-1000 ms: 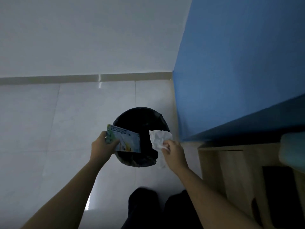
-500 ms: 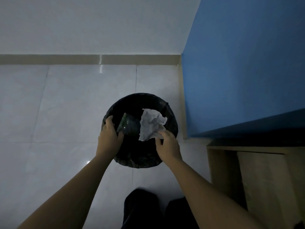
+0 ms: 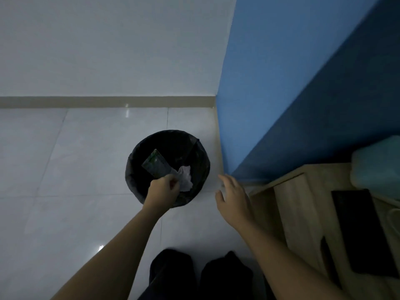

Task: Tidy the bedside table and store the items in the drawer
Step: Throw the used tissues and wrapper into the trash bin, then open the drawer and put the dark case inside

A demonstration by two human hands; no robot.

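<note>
A black-lined round waste bin (image 3: pixel 201 169) stands on the tiled floor beside the blue wall. Inside it lie a green printed packet (image 3: pixel 154 163) and a crumpled white tissue (image 3: pixel 186 178). My left hand (image 3: pixel 162 190) hovers over the bin's near rim with its fingers curled, the fingertips right at the packet's near end and the tissue; whether it still grips anything is hidden. My right hand (image 3: pixel 232 192) is to the right of the bin, off it, fingers spread and empty. The wooden bedside table (image 3: pixel 300 215) is at the right.
On the bedside table lie a dark flat rectangular item (image 3: pixel 363 232), a slim dark item (image 3: pixel 326 252) and a pale teal object (image 3: pixel 377 165) at its far end. A blue wall (image 3: pixel 292 83) rises behind. My dark trouser legs (image 3: pixel 194 276) are at the bottom.
The packet and the tissue have dropped from above the bin into it. My right hand let go of the tissue and swung right, away from the bin. The view shifted toward the bedside table.
</note>
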